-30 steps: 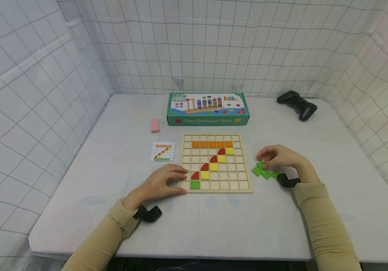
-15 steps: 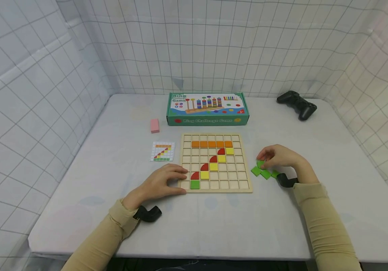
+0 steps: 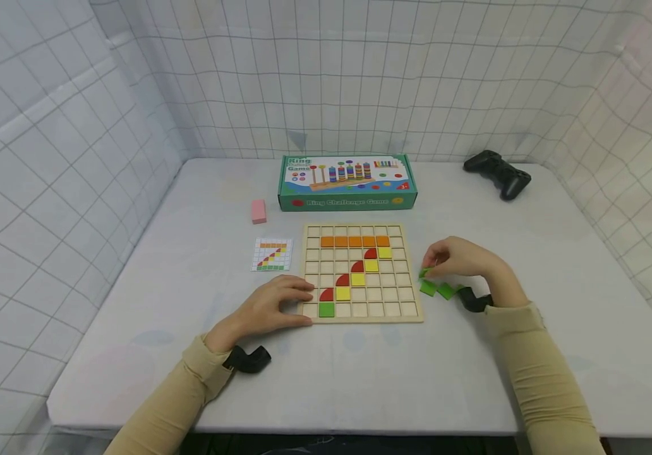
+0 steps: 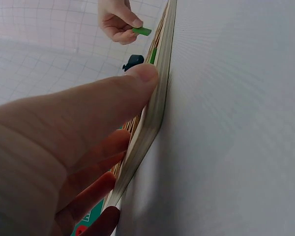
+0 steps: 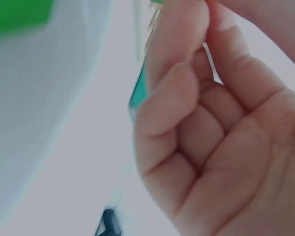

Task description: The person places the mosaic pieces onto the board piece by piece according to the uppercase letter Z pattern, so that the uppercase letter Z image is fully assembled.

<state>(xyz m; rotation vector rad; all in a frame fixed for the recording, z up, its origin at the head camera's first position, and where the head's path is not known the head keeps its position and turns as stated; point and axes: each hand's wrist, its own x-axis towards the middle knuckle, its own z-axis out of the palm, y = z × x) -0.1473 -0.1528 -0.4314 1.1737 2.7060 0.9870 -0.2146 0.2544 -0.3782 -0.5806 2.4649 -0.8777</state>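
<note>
A wooden grid board lies mid-table, bearing a row of orange squares, a diagonal of red quarter-circles and yellow squares, and one green square near the lower left corner. My left hand rests at that corner, its relaxed fingers and thumb touching the board's edges. Just right of the board, my right hand pinches a green square tile between thumb and fingers. Several more green tiles lie on the table beneath and beside it.
A pattern card lies left of the board, with a pink block behind it. Behind the board stands a green Ring Challenge Game box. A black game controller is at the back right.
My right hand has shifted slightly left toward the board, lifting a green tile from the group. My left hand has stayed at the board's corner.
</note>
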